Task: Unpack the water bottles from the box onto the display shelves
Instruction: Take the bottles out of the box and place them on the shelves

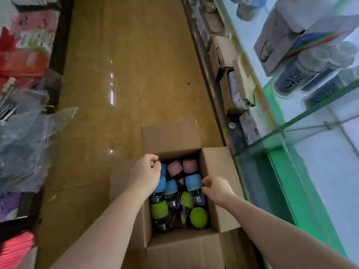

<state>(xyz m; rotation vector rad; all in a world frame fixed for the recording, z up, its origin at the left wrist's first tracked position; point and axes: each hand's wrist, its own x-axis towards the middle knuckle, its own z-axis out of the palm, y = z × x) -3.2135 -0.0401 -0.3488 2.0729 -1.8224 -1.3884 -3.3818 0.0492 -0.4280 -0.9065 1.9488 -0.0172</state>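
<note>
An open cardboard box [215, 171] stands on the floor next to the glass display shelves [303, 115]. Inside lie several water bottles with pink caps [174, 167], blue caps [192, 182] and green caps [198, 217]. My left hand [144, 171] hovers over the box's left side, its fingers curled and nothing visibly in them; it partly covers a blue-capped bottle [162, 181]. Reaching in from the right, my right hand [216, 188] has its fingers curled against the edge of a blue cap. Whether it grips that cap is unclear.
Brown cartons [231, 61] line the shelf base along the aisle. White boxes [275, 41] and dark bottles [297, 78] stand on the glass shelf. Plastic-wrapped goods [23, 133] pile up on the left. Glossy tan floor [126, 74] stretches ahead.
</note>
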